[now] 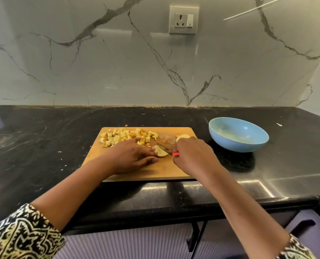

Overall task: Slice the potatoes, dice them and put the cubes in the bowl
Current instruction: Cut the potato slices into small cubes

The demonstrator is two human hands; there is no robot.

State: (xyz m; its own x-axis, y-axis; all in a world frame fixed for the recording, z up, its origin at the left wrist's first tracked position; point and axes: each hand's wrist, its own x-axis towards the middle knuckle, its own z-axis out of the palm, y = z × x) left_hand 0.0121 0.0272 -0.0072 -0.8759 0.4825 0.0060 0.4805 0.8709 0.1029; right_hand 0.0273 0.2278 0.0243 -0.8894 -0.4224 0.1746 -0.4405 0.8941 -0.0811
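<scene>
On the cutting board (136, 171), the left hand (134, 156) steadies a potato piece (161, 152) while the right hand (191, 156) grips a knife (163, 146); potato cubes (125, 137) lie behind

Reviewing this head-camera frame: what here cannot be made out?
Head view: knife handle, all but a red tip, hidden inside the right hand.
Head view: left part of the potato piece being cut, under fingers of the left hand.
Head view: near edge of the cube pile, behind the left hand.
Head view: round potato chunk, mostly behind the right hand.
Head view: pale marks inside the bowl, too faint to identify.
</scene>
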